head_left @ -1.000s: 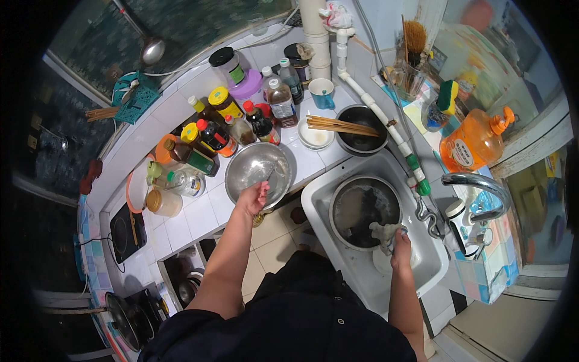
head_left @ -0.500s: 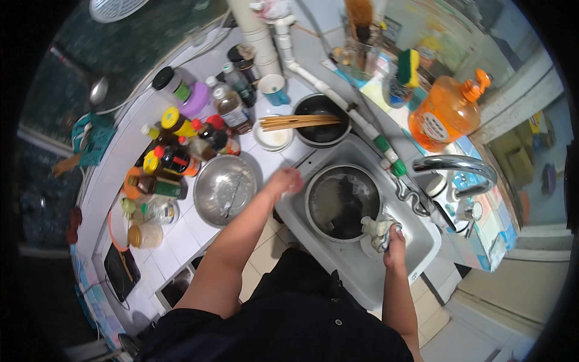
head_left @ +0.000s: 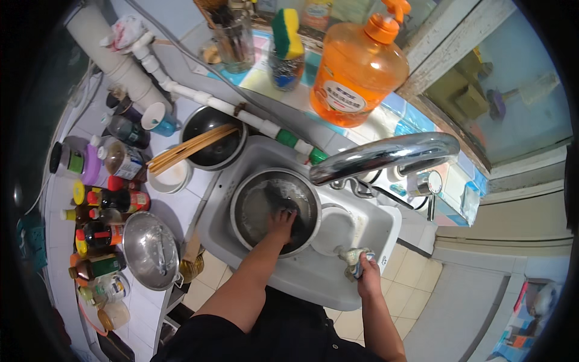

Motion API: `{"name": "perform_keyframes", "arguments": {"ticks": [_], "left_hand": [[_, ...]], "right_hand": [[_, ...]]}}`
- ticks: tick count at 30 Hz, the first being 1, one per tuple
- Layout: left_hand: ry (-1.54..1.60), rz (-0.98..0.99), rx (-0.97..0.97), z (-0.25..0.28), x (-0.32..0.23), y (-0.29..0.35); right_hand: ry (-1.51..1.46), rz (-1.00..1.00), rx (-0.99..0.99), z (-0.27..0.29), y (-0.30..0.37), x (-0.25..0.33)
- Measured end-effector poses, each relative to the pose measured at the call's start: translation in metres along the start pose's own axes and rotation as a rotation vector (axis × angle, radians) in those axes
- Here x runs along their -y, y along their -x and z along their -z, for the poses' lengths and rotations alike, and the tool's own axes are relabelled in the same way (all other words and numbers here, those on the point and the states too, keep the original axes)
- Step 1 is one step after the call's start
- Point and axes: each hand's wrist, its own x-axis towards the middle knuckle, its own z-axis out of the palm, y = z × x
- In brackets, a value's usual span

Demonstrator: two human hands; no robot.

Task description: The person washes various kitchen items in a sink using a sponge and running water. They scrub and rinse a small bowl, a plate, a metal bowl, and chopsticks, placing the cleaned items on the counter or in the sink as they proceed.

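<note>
In the sink (head_left: 304, 279) stands a round metal basin (head_left: 235, 224) with cloudy, soapy water and something dark in it. My left hand (head_left: 281, 225) reaches down into this basin, fingers spread, its tips at the dark water. Whatever lies beneath them is hard to make out. Over the sink's right side, my right hand (head_left: 368, 276) grips a crumpled, wet dishcloth (head_left: 354, 258). A white plate (head_left: 333, 229) rests in the sink between the basin and the cloth.
The chrome faucet (head_left: 386, 157) arches over the sink's far right. An orange soap bottle (head_left: 356, 78) stands behind it, beside a sponge (head_left: 286, 35). Left are a dark bowl with chopsticks (head_left: 196, 148), a white bowl (head_left: 170, 181), a metal bowl (head_left: 137, 241) and several bottles (head_left: 123, 199).
My left hand has moved from the sink's left edge into the basin. The right hand keeps the dishcloth, now lower and beyond the basin's rim. The view has shifted right.
</note>
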Motion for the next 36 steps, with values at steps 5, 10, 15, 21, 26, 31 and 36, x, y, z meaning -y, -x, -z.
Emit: {"name": "perform_keyframes", "arguments": {"ticks": [5, 10, 15, 21, 26, 31, 36], "left_hand": [[0.161, 0.021, 0.031, -0.034, 0.042, -0.016], [0.963, 0.005, -0.18, 0.009, 0.05, 0.035], [1.388, -0.142, -0.127, 0.08, 0.017, 0.084], [1.119, -0.469, 0.107, 0.07, -0.066, 0.092], [0.797, -0.479, 0.139, -0.032, -0.106, 0.06], [0.849, 0.097, 0.148, -0.138, -0.107, -0.002], [1.968, 0.457, -0.042, -0.105, -0.112, -0.01]], "right_hand": [[-0.043, -0.022, -0.068, 0.002, 0.01, -0.006], [-0.099, -0.034, -0.057, 0.015, 0.001, -0.012], [-0.146, 0.021, -0.075, 0.02, -0.001, -0.003], [-0.131, 0.088, -0.169, 0.037, -0.004, -0.01], [-0.127, 0.139, -0.229, 0.047, -0.004, -0.021], [-0.19, 0.086, -0.226, 0.046, 0.002, -0.02], [-0.235, 0.092, -0.188, 0.046, 0.009, -0.024]]}}
